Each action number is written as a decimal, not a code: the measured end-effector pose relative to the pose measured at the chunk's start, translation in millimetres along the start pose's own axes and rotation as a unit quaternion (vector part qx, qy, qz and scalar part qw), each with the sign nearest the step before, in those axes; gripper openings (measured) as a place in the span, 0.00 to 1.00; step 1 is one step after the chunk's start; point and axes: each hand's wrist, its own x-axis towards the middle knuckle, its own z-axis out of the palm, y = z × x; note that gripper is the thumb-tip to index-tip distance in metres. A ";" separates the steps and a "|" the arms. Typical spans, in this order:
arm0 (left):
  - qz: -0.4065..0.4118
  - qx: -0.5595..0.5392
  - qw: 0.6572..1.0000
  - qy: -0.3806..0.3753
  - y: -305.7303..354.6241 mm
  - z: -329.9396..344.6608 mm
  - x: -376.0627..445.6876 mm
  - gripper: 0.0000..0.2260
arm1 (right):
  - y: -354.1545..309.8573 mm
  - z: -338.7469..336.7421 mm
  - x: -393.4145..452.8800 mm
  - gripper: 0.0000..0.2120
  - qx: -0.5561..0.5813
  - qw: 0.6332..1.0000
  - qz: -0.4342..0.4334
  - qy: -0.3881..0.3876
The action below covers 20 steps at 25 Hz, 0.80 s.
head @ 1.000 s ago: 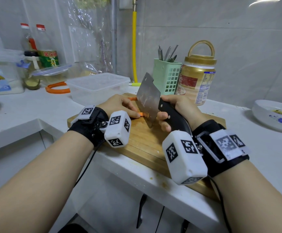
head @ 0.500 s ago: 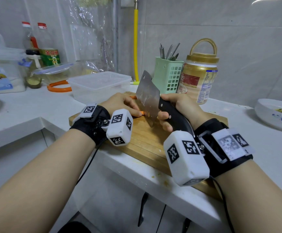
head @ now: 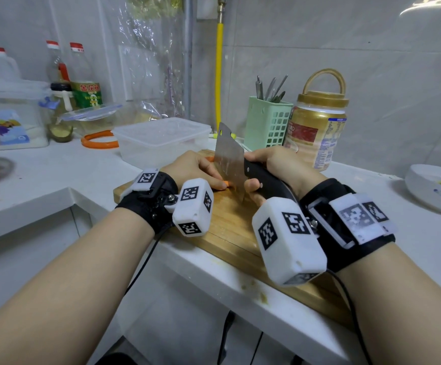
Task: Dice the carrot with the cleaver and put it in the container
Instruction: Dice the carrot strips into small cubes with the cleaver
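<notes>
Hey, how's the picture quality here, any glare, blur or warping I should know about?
Head view: wide-angle lens bows the wall tiles and the counter edge; glare streak on the wall tile top right; soft reflections on the cleaver blade; the right wrist marker is smeared; carrot mostly hidden under the left hand.

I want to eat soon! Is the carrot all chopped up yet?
Not yet. The left hand holds the carrot down on the cutting board while the right hand cuts it with the cleaver. No diced pieces show, and none are visible in the container, so filling it remains.
</notes>
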 end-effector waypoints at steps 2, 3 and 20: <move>-0.001 0.003 1.000 0.006 1.6 0.8 -1.5 0.05 | 3.6 1.2 5.3 0.05 0.004 1.000 0.000 0.015; -0.001 0.001 1.000 0.007 2.4 0.7 -2.3 0.06 | 5.2 1.6 8.9 0.04 0.010 1.000 0.001 0.021; -0.038 0.064 0.997 -0.020 16.2 1.2 -3.6 0.06 | 11.3 -18.6 -3.3 0.10 0.067 0.998 -0.004 -0.013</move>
